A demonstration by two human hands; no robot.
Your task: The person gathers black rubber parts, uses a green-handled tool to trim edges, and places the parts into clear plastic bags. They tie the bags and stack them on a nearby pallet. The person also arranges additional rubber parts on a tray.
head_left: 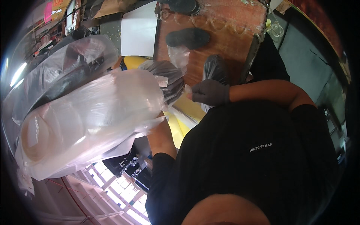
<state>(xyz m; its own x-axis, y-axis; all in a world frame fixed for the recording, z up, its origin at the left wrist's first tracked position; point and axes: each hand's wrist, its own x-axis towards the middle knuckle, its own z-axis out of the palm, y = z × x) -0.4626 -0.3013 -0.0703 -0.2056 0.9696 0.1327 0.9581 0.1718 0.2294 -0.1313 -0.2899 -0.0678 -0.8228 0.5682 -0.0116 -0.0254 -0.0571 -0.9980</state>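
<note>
A large translucent plastic bag with a pale roll inside stretches across the left side. My left forearm runs up to the bag's right end, where its hand is hidden by the plastic. At the centre, my right hand wears a dark grey glove and is closed, with a small pale bit at its fingertips that I cannot make out. Between the bag and this hand is a dark shape covered in thin plastic, bearing a small white label. A similar dark, plastic-covered shape lies just beyond the glove.
Behind the bag lies another clear plastic bag over dark things. Yellow material shows below my hands. Farther off are a worn brown board, a dark sole-shaped piece, a white panel and coiled clear tubing.
</note>
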